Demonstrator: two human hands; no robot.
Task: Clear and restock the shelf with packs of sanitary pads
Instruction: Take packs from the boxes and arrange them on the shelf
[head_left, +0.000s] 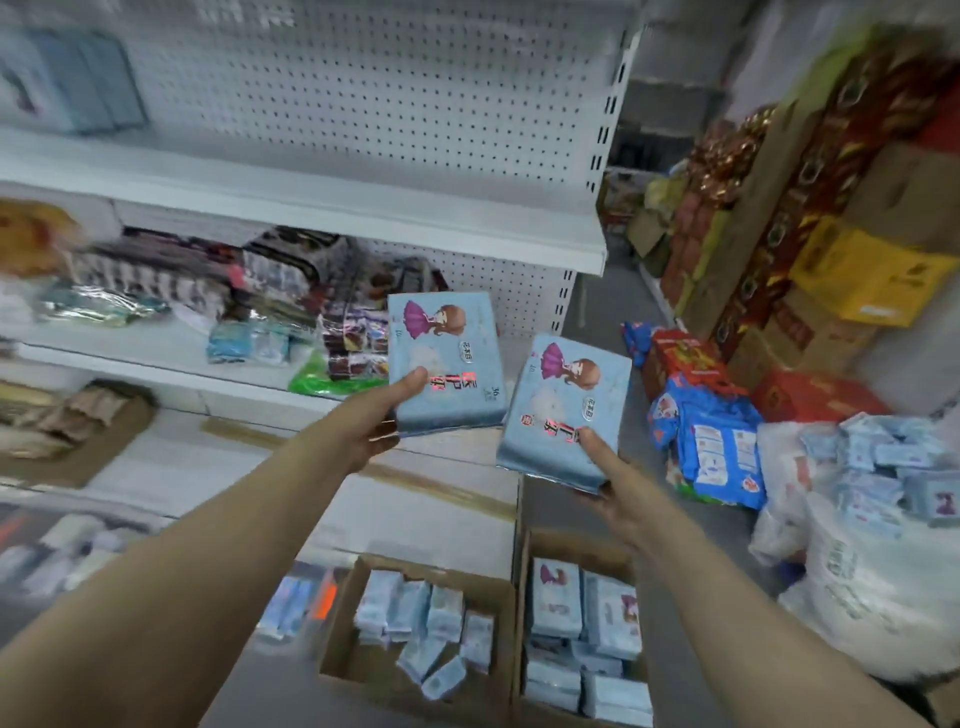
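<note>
Just below the white shelf (363, 218), the left hand (376, 426) pinches one blue pad pack (447, 364) and the right hand (615, 488) a second pack (563, 410), thumbs on top at the near ends, so either might slip and drop.

The left pack (447, 364) and right pack (563, 410) are pale blue with a brown-haired cartoon girl in a purple dress, the pegboard shelf (363, 104) is white with dark dots, the near cardboard boxes (340, 634) brown, the far right carton (862, 270) yellow.
</note>
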